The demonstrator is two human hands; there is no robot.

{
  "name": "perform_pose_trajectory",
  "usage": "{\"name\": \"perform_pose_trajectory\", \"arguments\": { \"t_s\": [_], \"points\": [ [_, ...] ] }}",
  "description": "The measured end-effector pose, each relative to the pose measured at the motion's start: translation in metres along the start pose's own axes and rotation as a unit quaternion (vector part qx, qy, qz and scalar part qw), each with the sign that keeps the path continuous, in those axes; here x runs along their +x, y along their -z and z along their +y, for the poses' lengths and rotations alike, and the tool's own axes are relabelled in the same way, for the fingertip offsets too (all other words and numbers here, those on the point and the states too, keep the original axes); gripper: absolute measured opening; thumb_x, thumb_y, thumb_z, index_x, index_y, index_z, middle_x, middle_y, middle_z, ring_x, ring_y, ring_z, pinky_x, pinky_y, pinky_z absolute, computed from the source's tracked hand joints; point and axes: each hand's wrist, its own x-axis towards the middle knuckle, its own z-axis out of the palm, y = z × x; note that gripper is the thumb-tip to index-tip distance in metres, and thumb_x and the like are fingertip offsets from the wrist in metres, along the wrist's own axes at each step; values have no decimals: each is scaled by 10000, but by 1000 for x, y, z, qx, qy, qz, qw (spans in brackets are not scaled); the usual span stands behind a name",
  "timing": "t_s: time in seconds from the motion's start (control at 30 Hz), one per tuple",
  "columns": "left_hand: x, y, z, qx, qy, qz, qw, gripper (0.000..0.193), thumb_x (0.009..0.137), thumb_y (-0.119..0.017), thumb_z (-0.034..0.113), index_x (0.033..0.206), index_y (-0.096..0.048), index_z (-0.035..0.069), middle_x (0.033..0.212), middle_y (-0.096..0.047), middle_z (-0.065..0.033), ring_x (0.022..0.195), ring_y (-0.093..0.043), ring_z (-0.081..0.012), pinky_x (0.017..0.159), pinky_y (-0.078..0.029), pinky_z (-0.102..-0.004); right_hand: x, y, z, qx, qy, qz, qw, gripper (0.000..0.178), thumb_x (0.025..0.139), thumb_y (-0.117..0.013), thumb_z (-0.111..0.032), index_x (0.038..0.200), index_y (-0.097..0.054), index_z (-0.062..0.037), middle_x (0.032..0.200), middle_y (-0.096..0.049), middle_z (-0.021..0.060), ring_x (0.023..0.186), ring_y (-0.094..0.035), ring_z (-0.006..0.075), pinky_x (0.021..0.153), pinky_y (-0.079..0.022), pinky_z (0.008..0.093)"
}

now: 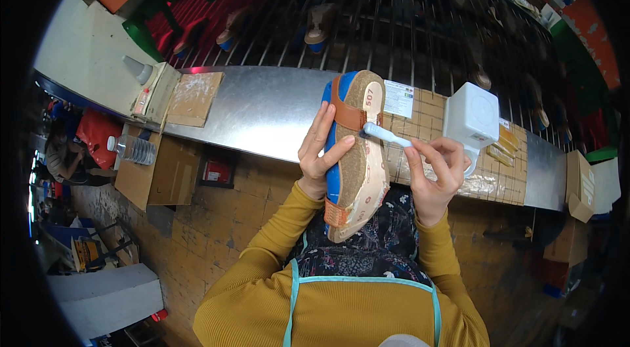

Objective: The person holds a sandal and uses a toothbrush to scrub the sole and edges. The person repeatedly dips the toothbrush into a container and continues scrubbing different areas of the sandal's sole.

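My left hand (321, 153) grips a half-made sandal (354, 179) by its left side, with the underside turned up. The sandal has a cork-coloured rim, a pale insole board down the middle, brown leather straps (346, 108) folded over the edge, and a blue last inside. Pinched in the fingers of my right hand (434, 170) is a small brush (388, 135) with a pale blue handle. Its dark tip meets the sandal near the end of the upper strap, beside the pale board. My left palm is hidden behind the sandal.
A white plastic container (471, 114) stands on cardboard (420, 170) at the right of the metal bench (256, 110). Beyond runs a rack of metal bars (407, 38) with several sandals (317, 28). A cardboard box (157, 176) and plastic bottle (136, 150) are at left.
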Motion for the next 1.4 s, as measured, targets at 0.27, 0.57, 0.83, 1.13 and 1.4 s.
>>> {"name": "perform_pose_trajectory", "arguments": {
  "t_s": [0.27,0.57,0.83,1.13,1.4],
  "points": [
    [3,5,-6,-4,-9,-8,1000,407,740,-762,149,1124,-637,202,1367,-510,-248,1230,-516,-465,989,-488,-485,-8,-4,9,151,-108,-54,981,197,705,-829,-116,888,-762,-85,842,-582,14,733,-516,119,749,-337,283],
    [7,-2,-6,-10,-1,-6,1000,433,739,-763,148,1149,-631,189,1384,-493,-249,1241,-509,-457,995,-484,-485,-26,1,13,164,-97,-54,980,180,729,-817,-91,895,-756,-52,844,-572,24,686,-512,117,675,-388,245],
    [11,-14,-5,-16,15,1,1000,437,754,-764,180,1167,-622,155,1393,-482,-250,1263,-492,-441,1020,-464,-486,-45,0,6,216,-133,-12,967,174,761,-798,-54,916,-739,0,902,-555,53,735,-552,124,624,-450,238],
    [15,-27,-6,-13,39,9,999,449,773,-757,210,1198,-620,165,1410,-470,-239,1279,-484,-420,1042,-445,-479,-59,1,3,161,-119,28,979,218,703,-835,-97,905,-757,-69,891,-573,24,780,-513,152,734,-387,275],
    [15,-24,-12,25,49,19,998,468,768,-754,188,1216,-619,176,1423,-461,-223,1278,-485,-420,1034,-454,-477,-60,3,0,123,-66,56,989,245,667,-853,-90,895,-766,-106,892,-577,14,811,-501,166,703,-391,271]
  ]
}}
